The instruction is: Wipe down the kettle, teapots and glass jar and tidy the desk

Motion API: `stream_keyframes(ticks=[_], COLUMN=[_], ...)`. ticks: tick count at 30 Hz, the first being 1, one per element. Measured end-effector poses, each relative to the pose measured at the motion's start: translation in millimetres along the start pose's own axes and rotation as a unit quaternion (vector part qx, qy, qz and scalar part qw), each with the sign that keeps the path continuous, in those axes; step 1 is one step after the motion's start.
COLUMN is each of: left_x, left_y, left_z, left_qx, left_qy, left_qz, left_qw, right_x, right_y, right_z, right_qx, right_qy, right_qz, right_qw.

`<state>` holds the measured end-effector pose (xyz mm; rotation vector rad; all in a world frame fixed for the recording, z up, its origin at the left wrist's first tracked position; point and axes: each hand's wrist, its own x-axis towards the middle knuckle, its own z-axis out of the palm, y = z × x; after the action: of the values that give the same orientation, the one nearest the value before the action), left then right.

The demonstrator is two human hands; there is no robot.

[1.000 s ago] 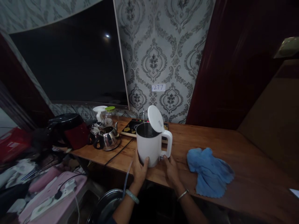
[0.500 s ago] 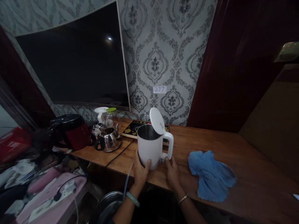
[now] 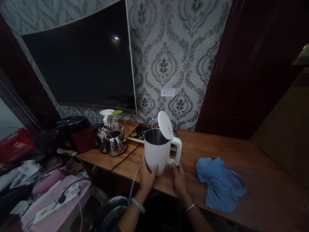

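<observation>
A white electric kettle (image 3: 156, 154) is at the front of the wooden table, upright, its round lid (image 3: 165, 125) tipped up and its dark metal inside showing. My left hand (image 3: 147, 175) wraps round the lower left of the kettle's body, thumb across the front. At the foot of the handle, my right hand (image 3: 179, 178) grips with its fingertips; the fingers behind are partly hidden. Behind the kettle lies a black induction hob (image 3: 137, 132) with a small metal spout above it. To the right of my right hand is a crumpled blue cloth (image 3: 220, 183).
On the wooden table (image 3: 205, 143), a steel teapot (image 3: 116, 143), a glass jar with a green lid (image 3: 117, 112) and a red-and-black appliance (image 3: 80, 135) stand left. A metal basin (image 3: 109, 209) with a clear hose sits below the front edge. A power strip (image 3: 56, 204) rests on a pink stool.
The whole view has shifted slightly, so things appear a little further right. Both hands keep the same hold on the kettle, and its lid is still up.
</observation>
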<state>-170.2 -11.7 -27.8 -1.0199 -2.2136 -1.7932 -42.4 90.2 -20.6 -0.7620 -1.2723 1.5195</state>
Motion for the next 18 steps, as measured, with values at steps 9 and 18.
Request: stream_keyframes(ticks=[9, 18], left_x=[0.0, 1.4], left_y=[2.0, 3.8], left_z=[-1.0, -1.6], left_qx=[0.006, -0.003], left_qy=[0.002, -0.003], left_qz=[-0.011, -0.012], left_qw=[1.0, 1.0], right_x=[0.0, -3.0], right_y=[0.5, -6.8], right_z=[-2.4, 0.0], right_qx=[0.0, 0.006], right_qy=[-0.014, -0.006], right_qz=[0.014, 0.008], right_qw=[1.0, 1.0])
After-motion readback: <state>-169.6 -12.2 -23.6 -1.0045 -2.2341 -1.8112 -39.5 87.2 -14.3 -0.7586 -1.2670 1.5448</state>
